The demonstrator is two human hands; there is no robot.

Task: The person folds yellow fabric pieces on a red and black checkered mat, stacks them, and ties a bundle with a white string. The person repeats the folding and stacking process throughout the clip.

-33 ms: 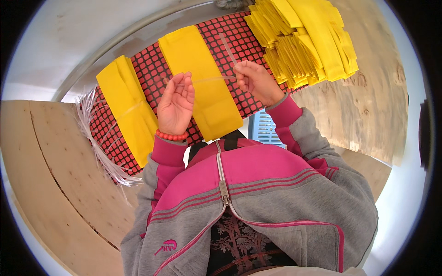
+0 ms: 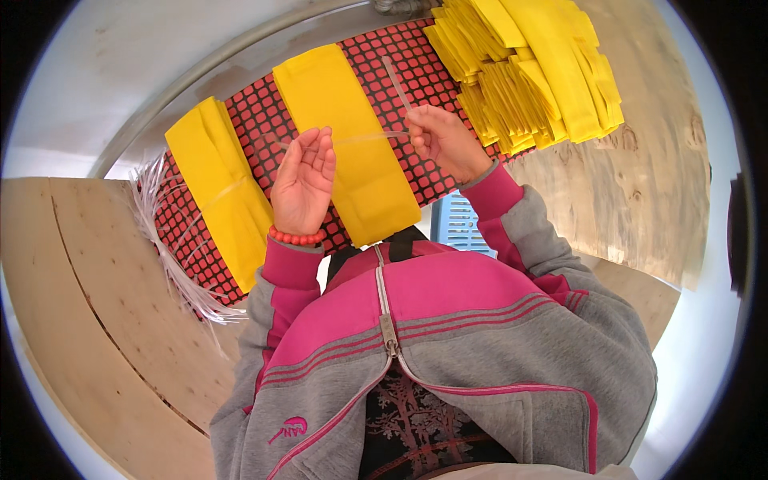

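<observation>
A thin, clear plastic strip (image 2: 364, 139) is stretched between my hands, above a flat, folded yellow cloth bundle (image 2: 360, 160). My left hand (image 2: 303, 184), palm turned up and a red bead bracelet at the wrist, has its thumb and fingertips closed on the strip. A short end pokes out to the left of those fingertips. On the right, my right hand (image 2: 445, 140) pinches the strip between thumb and bent fingers, and its free end sticks up past the hand. Further left lies another yellow bundle (image 2: 216, 188), with a clear band across its middle.
Red-and-black patterned cloth (image 2: 254, 108) covers the work surface. Many loose clear strips (image 2: 164, 248) hang over its left end. A tall pile of folded yellow cloth (image 2: 544, 72) stands at the far right, beside a wooden board (image 2: 640, 176). A blue plastic crate (image 2: 460, 224) sits lower down.
My left hand has shifted very slightly left, and the yellow bundles appear a touch further left too. Both hands keep their hold on the strip.
</observation>
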